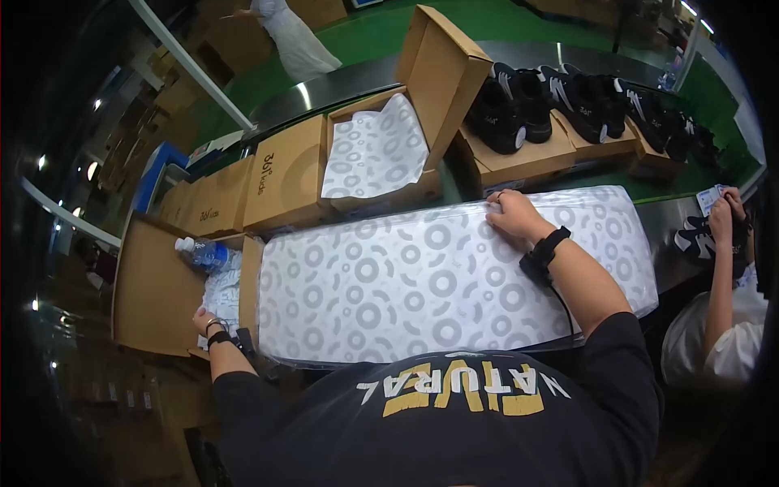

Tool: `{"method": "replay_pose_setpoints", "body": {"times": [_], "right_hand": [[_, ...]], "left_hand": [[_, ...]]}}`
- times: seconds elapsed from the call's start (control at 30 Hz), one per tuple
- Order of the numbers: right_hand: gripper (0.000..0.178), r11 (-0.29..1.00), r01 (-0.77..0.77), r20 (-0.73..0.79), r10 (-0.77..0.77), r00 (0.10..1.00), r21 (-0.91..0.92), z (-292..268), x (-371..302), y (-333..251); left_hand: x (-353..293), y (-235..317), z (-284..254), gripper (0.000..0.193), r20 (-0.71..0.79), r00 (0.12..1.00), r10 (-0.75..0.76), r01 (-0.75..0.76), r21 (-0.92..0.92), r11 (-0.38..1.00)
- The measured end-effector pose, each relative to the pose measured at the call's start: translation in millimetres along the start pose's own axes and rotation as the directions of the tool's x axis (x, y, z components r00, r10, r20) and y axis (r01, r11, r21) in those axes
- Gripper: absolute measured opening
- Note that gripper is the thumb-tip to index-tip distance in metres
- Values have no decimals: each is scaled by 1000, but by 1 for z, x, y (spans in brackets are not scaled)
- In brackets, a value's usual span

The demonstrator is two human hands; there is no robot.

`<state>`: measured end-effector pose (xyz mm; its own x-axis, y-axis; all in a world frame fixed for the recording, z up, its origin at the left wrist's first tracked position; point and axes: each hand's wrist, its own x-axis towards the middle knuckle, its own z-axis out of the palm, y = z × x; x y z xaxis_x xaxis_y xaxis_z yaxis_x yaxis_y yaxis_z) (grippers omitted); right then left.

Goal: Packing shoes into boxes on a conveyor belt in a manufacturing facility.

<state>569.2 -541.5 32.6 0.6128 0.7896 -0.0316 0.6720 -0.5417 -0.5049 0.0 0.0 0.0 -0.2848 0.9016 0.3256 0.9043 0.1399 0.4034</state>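
A wide stack of white wrapping tissue paper (389,284) with grey rings and arcs lies in front of me, with clear plastic along its edges. My right hand (517,217) is at the far edge of this stack, its fingers bent and closed on the paper edge. To the left, my left hand (203,321) is at the near side of an open cardboard box (150,288), next to small white paper pieces (222,292). Its fingers look curled, but whatever they hold is too small to make out. A plastic water bottle (203,252) with a blue label lies in that box.
Beyond the stack stands an open shoebox (442,81) with patterned tissue (377,146) spread inside. Closed shoeboxes (284,174) sit left of it. Several black shoes (507,109) rest on boxes at the far right. Another person's hands (722,211) hold a small paper on the right.
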Motion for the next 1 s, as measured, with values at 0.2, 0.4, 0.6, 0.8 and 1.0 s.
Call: {"method": "replay_pose_setpoints", "body": {"times": [0.2,0.4,0.6,0.8,1.0], "right_hand": [[39,992,-21,80,31,996,-126,-9,9,-18],[38,980,-46,52,57,997,-194,-11,9,-22],[44,973,-47,201,94,975,-225,-19,29,-45],[96,833,67,-349,156,924,549,18,107,-82],[82,936,-24,-341,152,928,351,28,117,-131]], "left_hand": [[-23,55,-50,21,-55,987,-152,140,-168,976],[-27,57,-49,20,23,998,-63,63,-29,998],[16,63,-52,17,-160,986,48,-62,-84,995],[-118,329,-68,31,90,661,745,-240,-915,324],[-256,373,24,76,413,396,820,-645,-511,569]]}}
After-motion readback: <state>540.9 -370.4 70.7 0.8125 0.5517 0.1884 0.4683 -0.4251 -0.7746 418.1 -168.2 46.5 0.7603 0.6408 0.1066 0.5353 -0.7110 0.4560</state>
